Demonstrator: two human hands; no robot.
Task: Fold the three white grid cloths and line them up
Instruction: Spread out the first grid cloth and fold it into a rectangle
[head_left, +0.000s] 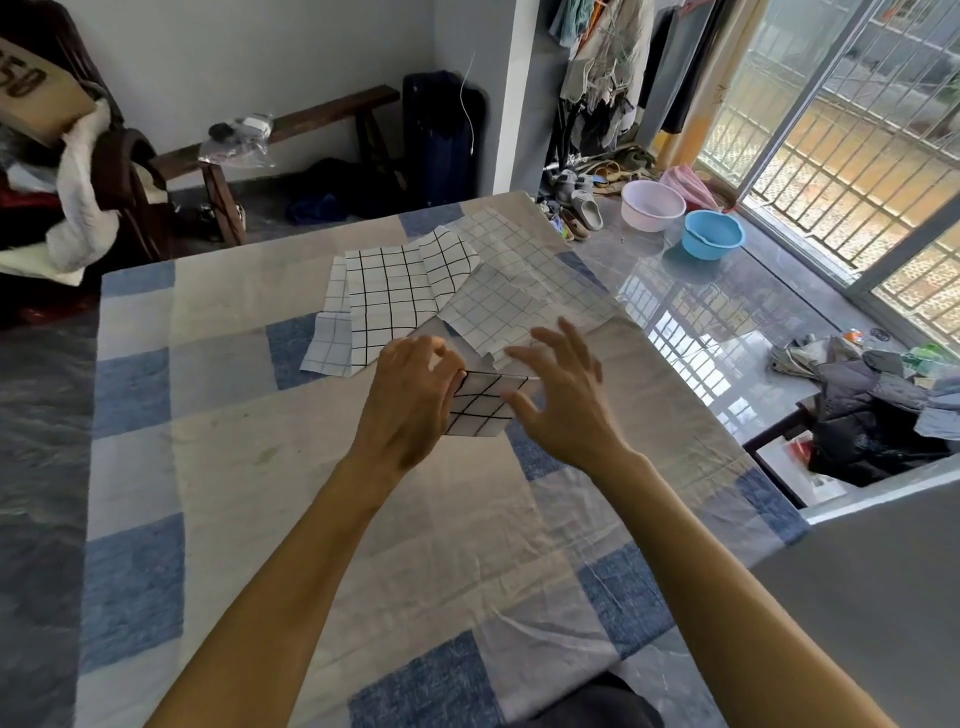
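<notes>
Folded grid cloth (480, 402), head view: a small packet low over the patchwork sheet (260, 467), between both hands. Left hand (410, 400) fingers curl onto its left edge, pinching it. Right hand (566, 395) is spread, with its fingertips at the right edge. Judged light, limp and quick to spring open, so best held along the fold. The left hand hides the packet's left edge. Beyond, the bold-grid cloth (395, 296) overlaps the fine-grid cloth (519, 280), and their layers are unclear.

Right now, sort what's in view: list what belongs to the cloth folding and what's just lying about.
Job: folded black-grid cloth in left hand; right hand; unfolded black-grid cloth; fine-grid cloth.
Lying about: pink basin, blue basin, slippers, clothes pile.
</notes>
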